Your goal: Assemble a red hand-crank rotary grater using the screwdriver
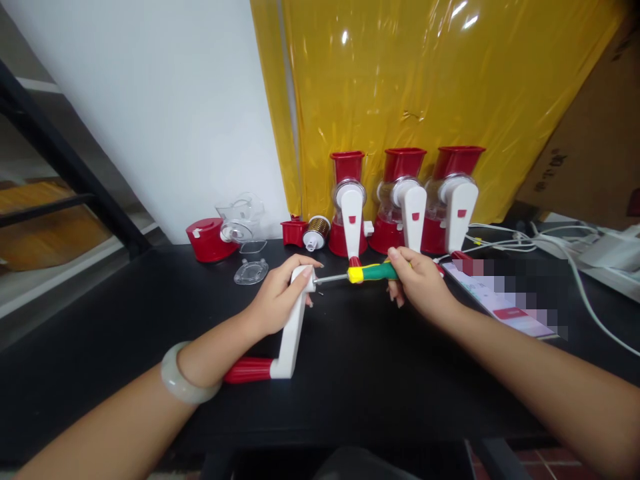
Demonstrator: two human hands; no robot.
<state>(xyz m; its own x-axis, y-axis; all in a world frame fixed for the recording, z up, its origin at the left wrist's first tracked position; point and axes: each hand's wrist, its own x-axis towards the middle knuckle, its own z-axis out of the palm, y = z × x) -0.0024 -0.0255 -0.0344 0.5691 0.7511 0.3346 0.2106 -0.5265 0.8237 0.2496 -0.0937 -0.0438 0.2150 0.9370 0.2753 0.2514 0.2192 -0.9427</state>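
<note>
My left hand (277,293) is closed around the upper end of a white crank handle (293,337). A red grip (250,369) sticks out to the left from the crank's lower end. My right hand (417,277) grips a green and yellow screwdriver (375,272), held nearly level. Its metal shaft points left, and the tip meets the round white boss at the crank's top. Whether a screw sits inside the boss is hidden. A tiny piece lies on the black table (345,373) just below the shaft.
Three red and white rotary graters (350,220) stand along the back. Left of them lie a grater drum (317,233), a red pusher (294,233), a red base (213,241) and clear plastic parts (251,271). A phone (505,300) and white cables (565,250) are at right.
</note>
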